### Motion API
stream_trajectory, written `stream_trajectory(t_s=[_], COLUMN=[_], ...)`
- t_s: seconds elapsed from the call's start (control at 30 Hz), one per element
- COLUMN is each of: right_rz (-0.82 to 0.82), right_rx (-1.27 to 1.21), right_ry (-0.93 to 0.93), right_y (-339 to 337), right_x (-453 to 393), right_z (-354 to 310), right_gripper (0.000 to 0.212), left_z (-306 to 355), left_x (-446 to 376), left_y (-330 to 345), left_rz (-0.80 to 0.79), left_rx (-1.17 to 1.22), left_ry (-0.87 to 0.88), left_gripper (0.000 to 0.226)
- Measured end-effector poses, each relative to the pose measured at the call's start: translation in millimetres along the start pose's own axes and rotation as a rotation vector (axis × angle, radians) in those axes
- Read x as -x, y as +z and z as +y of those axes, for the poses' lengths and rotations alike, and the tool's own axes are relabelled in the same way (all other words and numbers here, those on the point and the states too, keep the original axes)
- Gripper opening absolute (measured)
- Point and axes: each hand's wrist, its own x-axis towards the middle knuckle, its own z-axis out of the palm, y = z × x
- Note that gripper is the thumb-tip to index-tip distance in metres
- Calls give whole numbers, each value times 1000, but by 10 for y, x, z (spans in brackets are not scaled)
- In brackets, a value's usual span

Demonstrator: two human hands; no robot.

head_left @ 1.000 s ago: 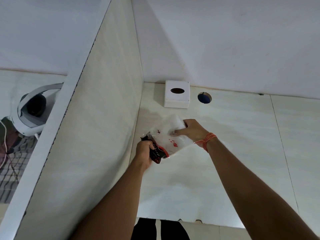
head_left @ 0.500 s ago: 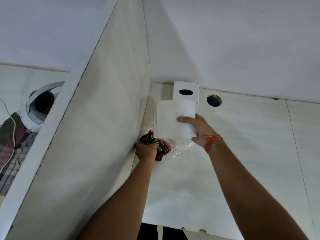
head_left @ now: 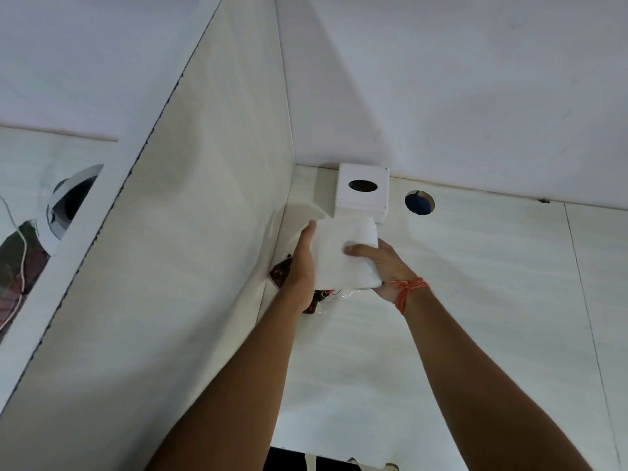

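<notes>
A white stack of tissues (head_left: 343,253) is held between both hands above the desk, just in front of a white tissue box (head_left: 362,192) with an oval slot on top. My right hand (head_left: 382,266) grips the stack's right side, thumb curled over its top. My left hand (head_left: 302,263) lies flat against the stack's left edge with straight fingers. Under the stack lies a clear plastic wrapper (head_left: 326,300) with dark red print, partly hidden by my left hand.
The white desk (head_left: 475,317) is enclosed by a partition (head_left: 170,266) on the left and a white wall (head_left: 441,96) behind. A round cable hole (head_left: 419,202) sits right of the box. A white headset (head_left: 64,205) lies beyond the partition.
The tissues came out of the wrapper. My left hand let go of the wrapper and moved up against the stack's left edge. The view has shifted closer to the corner.
</notes>
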Motion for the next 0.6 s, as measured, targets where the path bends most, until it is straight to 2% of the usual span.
stream_trajectory(t_s=[0.07,0.17,0.27,0.37,0.43,0.5,0.57,0.6], right_rz=[36,189,276,308,462,612,638,603], right_rx=[55,222,475,878,1042,1129,1326,1452], right_ry=[-28,-4,44,109,-70,-370,-551,-554], right_y=[15,7,2,23,56,93,85,60], right_x=[-76,-190,-286,-284,-256,-276,-424,-531], right_z=[50,109,202,217,107,-101,-332,-436], right_gripper=[61,72,72,68,60,54,54,57], left_z=[-59,-120,-213,-231,-128,60,238,302], left_x=[-52,-207,-316,-374,-397,-353,-360,-378], left_y=[-49,-153,-214,-226,-180,-42,112,182], left_rz=[56,151,164,166,227,328,349,332], left_rx=[-15,-214,-482,-731,-864,-948,-976,-966], left_ry=[27,118,125,71,124,210,326,370], left_gripper=[27,22,42,58,61,54,53,56])
